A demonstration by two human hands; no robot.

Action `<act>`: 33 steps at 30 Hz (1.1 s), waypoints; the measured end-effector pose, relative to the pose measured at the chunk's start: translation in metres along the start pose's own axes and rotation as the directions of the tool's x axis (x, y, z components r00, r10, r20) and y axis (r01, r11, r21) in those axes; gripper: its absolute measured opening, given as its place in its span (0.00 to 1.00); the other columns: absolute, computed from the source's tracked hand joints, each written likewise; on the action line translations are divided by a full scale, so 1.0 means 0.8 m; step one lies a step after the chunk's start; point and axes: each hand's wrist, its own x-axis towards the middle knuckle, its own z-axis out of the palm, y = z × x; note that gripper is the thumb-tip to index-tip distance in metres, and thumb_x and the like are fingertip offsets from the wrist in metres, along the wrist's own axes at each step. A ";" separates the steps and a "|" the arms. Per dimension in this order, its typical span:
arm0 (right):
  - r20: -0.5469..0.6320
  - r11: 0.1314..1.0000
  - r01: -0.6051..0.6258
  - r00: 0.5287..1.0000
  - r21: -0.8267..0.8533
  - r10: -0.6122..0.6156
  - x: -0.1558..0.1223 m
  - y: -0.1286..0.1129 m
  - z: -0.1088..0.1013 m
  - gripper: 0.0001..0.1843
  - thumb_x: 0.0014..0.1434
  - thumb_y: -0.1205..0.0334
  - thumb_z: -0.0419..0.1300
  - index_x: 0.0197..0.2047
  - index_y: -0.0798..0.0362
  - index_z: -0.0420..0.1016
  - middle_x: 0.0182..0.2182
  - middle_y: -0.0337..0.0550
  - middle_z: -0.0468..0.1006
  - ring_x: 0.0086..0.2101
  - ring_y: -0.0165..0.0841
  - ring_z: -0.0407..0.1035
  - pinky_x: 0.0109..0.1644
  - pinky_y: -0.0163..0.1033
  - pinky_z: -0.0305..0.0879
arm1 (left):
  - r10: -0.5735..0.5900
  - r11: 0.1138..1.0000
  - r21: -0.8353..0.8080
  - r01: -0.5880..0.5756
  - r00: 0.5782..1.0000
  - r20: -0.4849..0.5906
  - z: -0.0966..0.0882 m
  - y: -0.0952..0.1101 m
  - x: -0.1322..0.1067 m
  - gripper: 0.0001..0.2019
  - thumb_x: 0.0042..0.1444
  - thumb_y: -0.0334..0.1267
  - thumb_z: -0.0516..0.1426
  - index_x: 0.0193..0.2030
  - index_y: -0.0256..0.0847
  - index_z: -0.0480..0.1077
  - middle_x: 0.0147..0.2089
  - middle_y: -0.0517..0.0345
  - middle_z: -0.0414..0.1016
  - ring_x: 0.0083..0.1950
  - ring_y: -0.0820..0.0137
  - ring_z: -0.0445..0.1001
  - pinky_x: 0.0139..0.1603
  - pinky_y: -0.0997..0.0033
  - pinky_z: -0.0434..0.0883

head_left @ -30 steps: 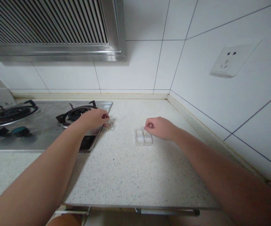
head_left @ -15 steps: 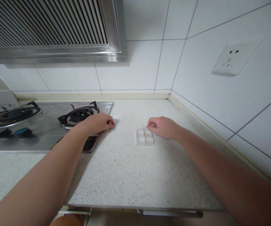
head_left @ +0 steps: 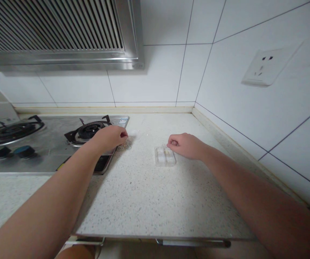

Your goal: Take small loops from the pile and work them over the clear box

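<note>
My left hand (head_left: 114, 137) is closed in a pinch just above a small heap of ring-like pieces (head_left: 124, 145) on the counter, beside the stove's right edge. Whatever lies between its fingertips, if anything, is too small to make out. A clear plastic box (head_left: 165, 157) with compartments rests on the counter to the right of the heap. Some small yellowish thing shows inside its back right part. My right hand (head_left: 183, 144) has its fingers closed at the box's back right edge, pinching it there.
A steel gas stove (head_left: 51, 144) with two burners and knobs lies at the left. The range hood (head_left: 63, 61) hangs above it. A tiled wall with a socket (head_left: 262, 66) rises at the right. The speckled counter (head_left: 149, 201) ends at a front edge above handles.
My left hand has lifted slightly up and left from the ring-like pieces, so more of the heap shows. My right hand and the box stay in place.
</note>
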 end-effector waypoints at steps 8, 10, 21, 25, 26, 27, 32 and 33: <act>0.023 1.000 0.003 1.000 0.022 -0.003 0.000 -0.002 0.002 0.13 0.61 0.51 0.55 0.34 0.49 0.76 0.29 0.40 0.79 0.28 0.30 0.67 0.30 0.36 0.52 | 0.102 0.988 -0.105 -0.114 0.988 -0.114 -0.007 0.031 -0.006 0.11 0.57 0.44 0.54 0.38 0.44 0.76 0.38 0.54 0.79 0.36 0.66 0.73 0.34 0.69 0.62; 0.028 1.000 0.003 1.000 0.015 -0.004 0.000 -0.002 0.002 0.13 0.61 0.51 0.55 0.34 0.49 0.76 0.29 0.40 0.79 0.28 0.30 0.67 0.30 0.36 0.52 | 0.115 0.977 -0.163 -0.135 0.985 -0.128 -0.005 0.043 -0.007 0.12 0.58 0.45 0.53 0.39 0.44 0.76 0.37 0.55 0.78 0.34 0.67 0.72 0.32 0.70 0.61; 0.042 0.999 0.031 0.999 -0.008 -0.031 0.000 -0.008 0.003 0.15 0.62 0.49 0.54 0.34 0.49 0.75 0.27 0.39 0.77 0.26 0.30 0.65 0.29 0.37 0.49 | 0.102 0.740 -0.657 -0.143 0.990 -0.100 0.020 0.095 -0.012 0.14 0.58 0.47 0.55 0.40 0.39 0.76 0.34 0.56 0.76 0.32 0.72 0.68 0.34 0.72 0.63; 0.038 0.998 0.047 0.998 -0.041 -0.046 0.001 -0.010 0.004 0.17 0.62 0.46 0.53 0.34 0.49 0.75 0.28 0.41 0.78 0.27 0.31 0.65 0.30 0.37 0.49 | 0.075 0.578 -0.810 -0.096 0.995 -0.064 0.021 0.107 -0.015 0.13 0.58 0.46 0.57 0.40 0.38 0.75 0.35 0.55 0.76 0.30 0.74 0.67 0.29 0.74 0.63; 0.028 0.997 0.048 0.999 -0.055 -0.047 0.001 -0.011 0.003 0.18 0.63 0.46 0.53 0.34 0.49 0.75 0.29 0.41 0.78 0.27 0.31 0.66 0.31 0.37 0.50 | 0.072 0.546 -0.834 -0.083 0.996 -0.052 0.021 0.110 -0.016 0.13 0.57 0.46 0.57 0.40 0.38 0.74 0.35 0.55 0.76 0.29 0.74 0.66 0.27 0.74 0.62; 0.011 0.997 0.051 0.999 -0.064 -0.050 0.001 -0.012 0.002 0.18 0.63 0.46 0.52 0.35 0.49 0.75 0.29 0.41 0.78 0.28 0.32 0.66 0.31 0.37 0.50 | 0.070 0.519 -0.852 -0.073 0.997 -0.043 0.021 0.112 -0.017 0.13 0.57 0.46 0.57 0.40 0.38 0.74 0.36 0.54 0.76 0.29 0.75 0.66 0.26 0.75 0.61; -0.117 0.990 0.138 0.984 0.025 -0.134 -0.001 -0.019 -0.006 0.14 0.63 0.52 0.53 0.36 0.51 0.73 0.30 0.41 0.76 0.31 0.32 0.66 0.35 0.37 0.53 | 0.069 0.423 -0.906 -0.022 0.998 0.008 0.020 0.120 -0.021 0.14 0.57 0.48 0.57 0.39 0.38 0.73 0.37 0.52 0.75 0.28 0.75 0.65 0.22 0.76 0.59; -0.136 0.984 0.165 0.978 0.066 -0.155 -0.002 -0.022 -0.007 0.13 0.63 0.53 0.53 0.36 0.51 0.73 0.29 0.40 0.76 0.31 0.31 0.66 0.35 0.37 0.53 | 0.071 0.399 -0.917 -0.017 0.997 0.013 0.020 0.122 -0.022 0.14 0.57 0.48 0.57 0.39 0.37 0.73 0.37 0.52 0.75 0.28 0.75 0.65 0.22 0.76 0.59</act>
